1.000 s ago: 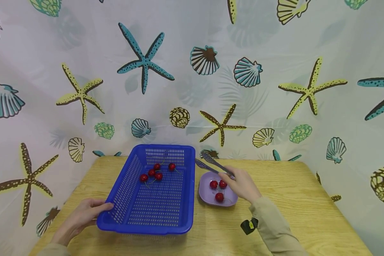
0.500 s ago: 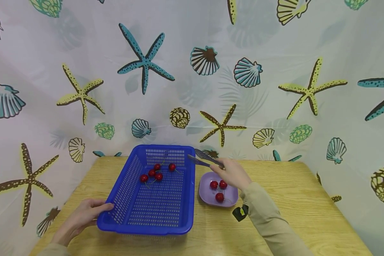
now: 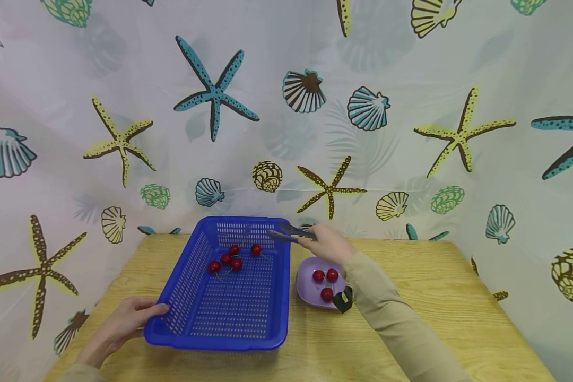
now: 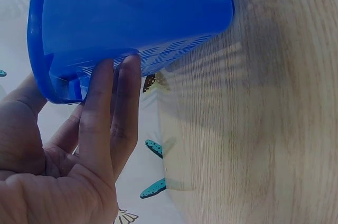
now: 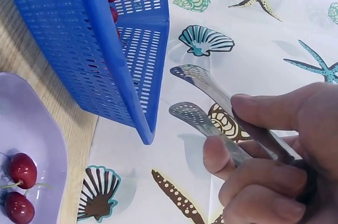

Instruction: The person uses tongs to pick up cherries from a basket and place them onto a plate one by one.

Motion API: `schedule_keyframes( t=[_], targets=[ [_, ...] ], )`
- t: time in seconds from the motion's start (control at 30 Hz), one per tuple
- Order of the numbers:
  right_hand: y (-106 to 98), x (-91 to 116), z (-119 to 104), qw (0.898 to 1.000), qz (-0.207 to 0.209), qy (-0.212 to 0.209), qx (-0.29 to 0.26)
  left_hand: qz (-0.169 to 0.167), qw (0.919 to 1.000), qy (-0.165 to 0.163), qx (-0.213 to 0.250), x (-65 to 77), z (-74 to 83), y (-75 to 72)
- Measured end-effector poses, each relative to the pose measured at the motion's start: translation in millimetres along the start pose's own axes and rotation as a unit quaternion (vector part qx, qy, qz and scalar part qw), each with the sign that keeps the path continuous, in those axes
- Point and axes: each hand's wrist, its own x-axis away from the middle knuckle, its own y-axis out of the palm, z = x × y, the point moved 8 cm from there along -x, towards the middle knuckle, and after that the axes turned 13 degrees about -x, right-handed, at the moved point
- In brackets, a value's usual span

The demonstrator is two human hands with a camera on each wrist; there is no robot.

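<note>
My left hand (image 3: 121, 324) grips the near left corner of a blue perforated plastic basket (image 3: 216, 342), thumb over the rim and fingers against the outer wall in the left wrist view. Several red cherries (image 3: 236, 263) with stems lie toward the basket's far end. My right hand (image 3: 328, 243) holds metal tongs (image 5: 198, 118), whose perforated tips stand apart with nothing between them. In the head view the tips overlap the basket's far right corner. Below the right forearm sits a shallow lilac dish (image 3: 305, 293) with red cherries (image 3: 327, 294) in it.
Both basket and dish stand on a light wooden table (image 3: 410, 318). A white curtain (image 3: 267, 132) printed with starfish and shells hangs behind the table and along its sides. A black wrist device (image 3: 343, 300) on the right sleeve overlaps the dish.
My right hand has moved left and away from me with the tongs, from over the dish to the basket's right rim. The left hand, basket and cherries have stayed in place.
</note>
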Motion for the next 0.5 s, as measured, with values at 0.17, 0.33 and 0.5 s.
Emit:
schedule_keyframes(
  t=[0.17,0.33,0.5],
  targets=[
    [3.5,-13.0,-4.1,0.999,-0.019,0.023,0.028,0.0,1.0,0.0,0.0,0.3,-1.1,0.1],
    [7.8,-24.4,-5.8,0.996,-0.046,0.052,0.047,0.001,1.0,-0.002,0.0,0.3,-1.8,-0.4],
    [14.5,-35.7,-6.5,0.993,-0.073,0.085,0.035,0.002,1.0,-0.004,0.002,0.3,-1.6,-0.6]
  ],
)
